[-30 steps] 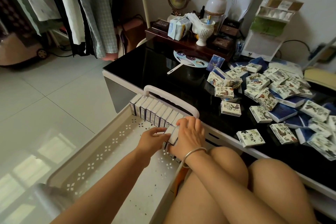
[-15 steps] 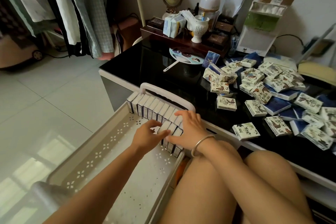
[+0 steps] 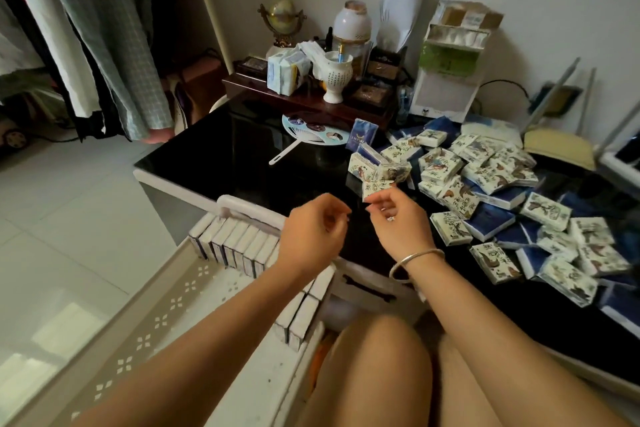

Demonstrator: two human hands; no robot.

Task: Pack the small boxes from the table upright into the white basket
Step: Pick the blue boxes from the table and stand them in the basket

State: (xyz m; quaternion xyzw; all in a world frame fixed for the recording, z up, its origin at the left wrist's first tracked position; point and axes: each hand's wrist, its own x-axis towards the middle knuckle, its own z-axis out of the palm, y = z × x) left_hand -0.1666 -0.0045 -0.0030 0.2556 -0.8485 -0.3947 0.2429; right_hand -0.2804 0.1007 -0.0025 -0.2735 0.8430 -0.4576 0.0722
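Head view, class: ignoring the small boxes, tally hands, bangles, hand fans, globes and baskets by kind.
Bare hands, left hand and right hand: 2
Silver metal bangle: 1
Round blue hand fan: 1
Small gold globe: 1
White perforated plastic basket: 1
Total: 6

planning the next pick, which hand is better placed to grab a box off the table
Right: the right hand has its fingers at the nearest small box; the left hand hovers empty farther off.

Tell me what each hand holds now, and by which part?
The left hand holds nothing. The right hand has its fingertips at the near edge of a small box; whether they pinch it cannot be told.
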